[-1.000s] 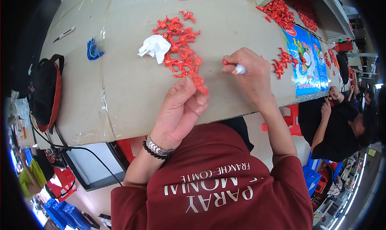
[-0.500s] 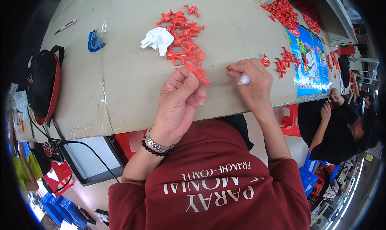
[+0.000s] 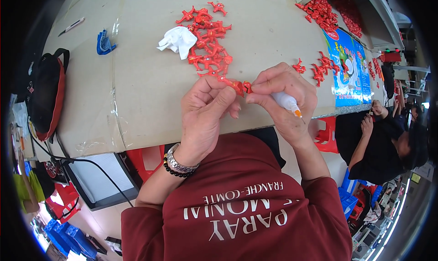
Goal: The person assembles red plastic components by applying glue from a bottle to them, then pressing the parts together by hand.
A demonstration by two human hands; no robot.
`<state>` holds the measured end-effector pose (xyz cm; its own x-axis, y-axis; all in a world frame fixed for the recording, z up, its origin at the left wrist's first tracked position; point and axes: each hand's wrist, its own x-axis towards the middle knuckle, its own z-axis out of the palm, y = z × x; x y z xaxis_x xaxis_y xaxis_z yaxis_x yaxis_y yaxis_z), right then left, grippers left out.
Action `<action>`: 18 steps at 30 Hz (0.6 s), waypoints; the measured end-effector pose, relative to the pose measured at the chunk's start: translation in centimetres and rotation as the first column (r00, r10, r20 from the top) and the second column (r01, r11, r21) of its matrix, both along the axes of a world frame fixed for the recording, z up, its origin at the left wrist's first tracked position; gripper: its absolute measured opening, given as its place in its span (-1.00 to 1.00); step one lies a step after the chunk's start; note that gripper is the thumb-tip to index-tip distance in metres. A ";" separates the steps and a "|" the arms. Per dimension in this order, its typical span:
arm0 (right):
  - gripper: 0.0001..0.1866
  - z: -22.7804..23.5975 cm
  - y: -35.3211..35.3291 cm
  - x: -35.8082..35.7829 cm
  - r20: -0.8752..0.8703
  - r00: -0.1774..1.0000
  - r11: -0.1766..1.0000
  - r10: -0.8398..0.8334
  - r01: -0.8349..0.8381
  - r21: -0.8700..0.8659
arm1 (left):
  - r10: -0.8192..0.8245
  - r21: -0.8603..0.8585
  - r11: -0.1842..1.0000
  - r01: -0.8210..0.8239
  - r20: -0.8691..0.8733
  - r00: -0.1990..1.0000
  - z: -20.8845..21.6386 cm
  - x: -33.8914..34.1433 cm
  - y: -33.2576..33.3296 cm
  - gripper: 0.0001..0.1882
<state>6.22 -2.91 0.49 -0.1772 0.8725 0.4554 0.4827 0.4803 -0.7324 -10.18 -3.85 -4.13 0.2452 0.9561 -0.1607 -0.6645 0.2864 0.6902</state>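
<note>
My left hand is closed, pinching a red plastic figure between thumb and fingertips. My right hand pinches a small red part with a black spot and brings it up against the figure's end; whether the two touch I cannot tell. Tucked in that same hand is a small white bottle with an orange collar and a thin needle tip, pointing down and right. Just beyond my left hand lies a heap of similar red figures, with a crumpled white cloth or tissue at its left side.
Several red pieces lie right, next to a blue printed sheet; a larger red pile is behind. At left are a blue object, a pen-like tool and a black-and-red bag. A co-worker sits right.
My right hand has moved left to meet my left hand, bringing the small red part to the figure. The bottle has turned, and its needle tip now shows.
</note>
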 end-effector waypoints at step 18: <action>-0.78 0.4 0.2 -0.1 0.110 0.992 0.997 0.070 -0.075 0.038 | 0.054 0.044 0.998 -0.050 -0.108 0.993 -0.2 -0.4 0.0 -0.94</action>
<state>6.09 -2.73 0.85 -0.2892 0.8364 0.4657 0.5209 0.5456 -0.6565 -10.62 -3.82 -4.36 0.1783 0.9733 -0.1443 -0.5977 0.2237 0.7699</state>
